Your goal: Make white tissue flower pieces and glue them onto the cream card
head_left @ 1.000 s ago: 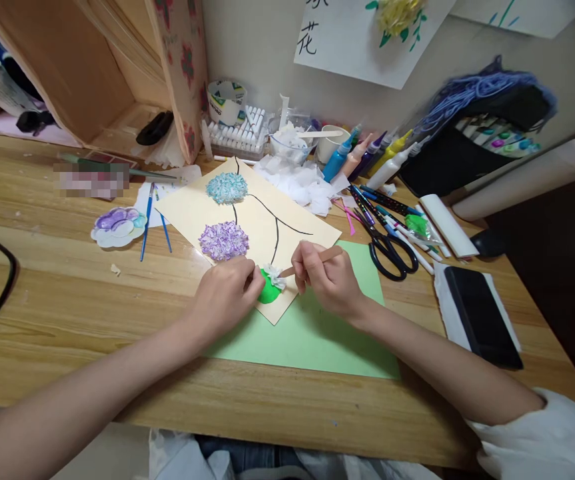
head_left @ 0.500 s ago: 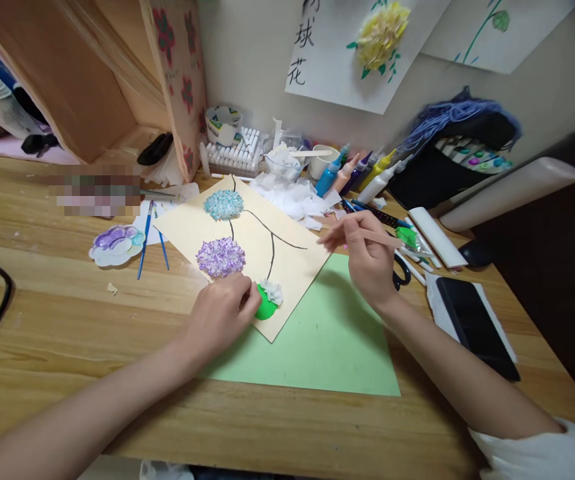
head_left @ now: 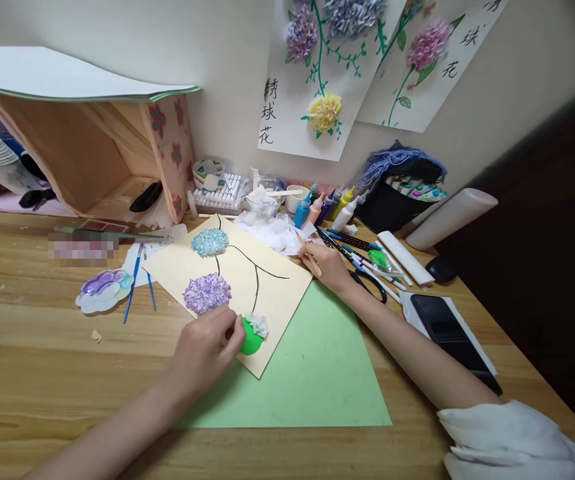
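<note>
My left hand (head_left: 208,350) is closed in a pinch at the cream card's near left edge, beside a green round patch (head_left: 251,339); what its fingertips hold, if anything, is hidden. Crumpled white paper pieces (head_left: 258,325) sit on the patch's upper side. On the cream card (head_left: 277,293) are a purple paper flower (head_left: 207,293), a blue paper flower (head_left: 210,242) and drawn black stems. My right hand (head_left: 328,265) grips a flat wooden craft stick (head_left: 318,269) above the card's right corner, close to a heap of white paper pieces (head_left: 267,230).
Green paper (head_left: 327,373) lies beneath the card. A paint palette (head_left: 104,291) and brushes (head_left: 132,283) lie left. Paint bottles (head_left: 302,211), a tub of white material (head_left: 263,202) and black scissors (head_left: 374,287) are behind and right. A phone-like black slab (head_left: 447,333) lies far right.
My right hand has moved left and away from me with the craft stick, toward the white paper heap. My left hand keeps its place by the green patch. The view has tilted upward.
</note>
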{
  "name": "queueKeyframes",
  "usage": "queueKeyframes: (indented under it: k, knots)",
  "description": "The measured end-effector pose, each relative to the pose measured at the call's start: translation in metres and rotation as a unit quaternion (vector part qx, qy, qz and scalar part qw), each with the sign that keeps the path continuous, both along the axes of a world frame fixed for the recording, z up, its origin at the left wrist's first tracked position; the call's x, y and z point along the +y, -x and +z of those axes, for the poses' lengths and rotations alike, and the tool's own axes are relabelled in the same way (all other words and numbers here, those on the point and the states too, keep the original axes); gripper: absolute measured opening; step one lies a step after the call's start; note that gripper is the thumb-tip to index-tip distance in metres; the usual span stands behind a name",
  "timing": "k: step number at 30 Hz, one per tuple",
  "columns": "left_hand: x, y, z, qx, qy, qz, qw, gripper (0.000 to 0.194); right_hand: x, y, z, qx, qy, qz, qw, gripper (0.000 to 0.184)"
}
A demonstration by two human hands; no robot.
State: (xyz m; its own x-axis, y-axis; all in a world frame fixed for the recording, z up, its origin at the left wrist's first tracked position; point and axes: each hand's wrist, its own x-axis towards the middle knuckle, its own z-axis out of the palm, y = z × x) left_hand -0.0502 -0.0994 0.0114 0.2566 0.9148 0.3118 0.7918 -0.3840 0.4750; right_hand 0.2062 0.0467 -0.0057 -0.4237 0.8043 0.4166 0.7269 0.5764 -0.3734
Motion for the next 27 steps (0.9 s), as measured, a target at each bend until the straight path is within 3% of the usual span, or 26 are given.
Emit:
queueKeyframes:
  k: [5,9,13,18,24,27]
  knots:
    - [0.000,0.001,0.000,-0.003,-0.012,0.000,1.000,0.031,-0.006,0.001,0.011,0.091,-0.010,-0.046,0.995,0.007]
    - [0.001,0.001,0.000,-0.009,0.009,0.000,1.000,0.032,-0.007,0.000,0.021,0.201,0.064,-0.058,0.976,0.006]
    - [0.001,0.000,0.001,-0.022,0.026,0.006,0.999,0.033,-0.005,-0.002,0.026,0.270,0.142,-0.020,0.952,0.007]
    - [0.002,-0.001,0.005,-0.019,0.040,0.009,0.999,0.033,-0.012,-0.004,0.033,0.197,0.132,-0.021,0.971,0.007]
    - [0.000,0.000,0.006,-0.021,0.038,0.003,0.999,0.033,-0.012,-0.001,0.045,0.174,0.094,-0.049,0.979,0.005]
    - [0.000,0.000,0.006,-0.021,0.040,0.009,0.999,0.033,-0.012,0.004,0.052,0.186,0.099,-0.020,0.977,0.005]
